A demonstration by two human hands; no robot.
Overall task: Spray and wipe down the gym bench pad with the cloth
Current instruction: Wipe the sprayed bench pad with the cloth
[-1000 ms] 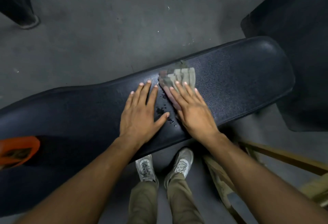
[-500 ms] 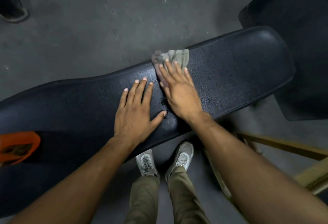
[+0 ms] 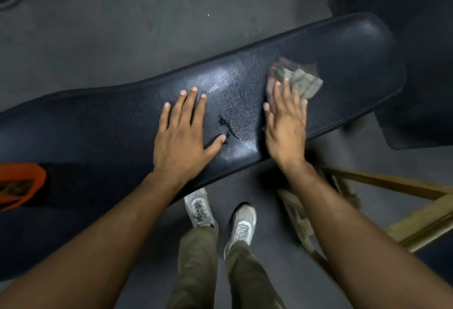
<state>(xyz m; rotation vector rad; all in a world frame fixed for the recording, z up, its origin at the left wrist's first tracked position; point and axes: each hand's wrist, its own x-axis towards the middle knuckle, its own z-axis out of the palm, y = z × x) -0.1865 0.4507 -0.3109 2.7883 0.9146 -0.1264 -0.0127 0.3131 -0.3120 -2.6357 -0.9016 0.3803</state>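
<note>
A long black bench pad (image 3: 348,58) runs across the view from lower left to upper right. My left hand (image 3: 182,134) lies flat on it, fingers spread, holding nothing. My right hand (image 3: 285,125) presses a grey-green cloth (image 3: 300,78) flat against the pad; the cloth pokes out beyond the fingertips and looks blurred. Between the two hands the pad shines wet, with a small dark puddle (image 3: 226,125) and streaks. No spray bottle is in sight.
An orange patch (image 3: 19,183) sits on the pad's left end. A wooden frame (image 3: 397,186) stands on the floor at lower right. A dark mat or pad (image 3: 416,39) lies at the upper right. My shoes (image 3: 199,208) stand on grey concrete below the bench.
My right hand slid the cloth from the pad's far edge toward the right end, leaving a wet sheen behind. My left hand stayed planted in place.
</note>
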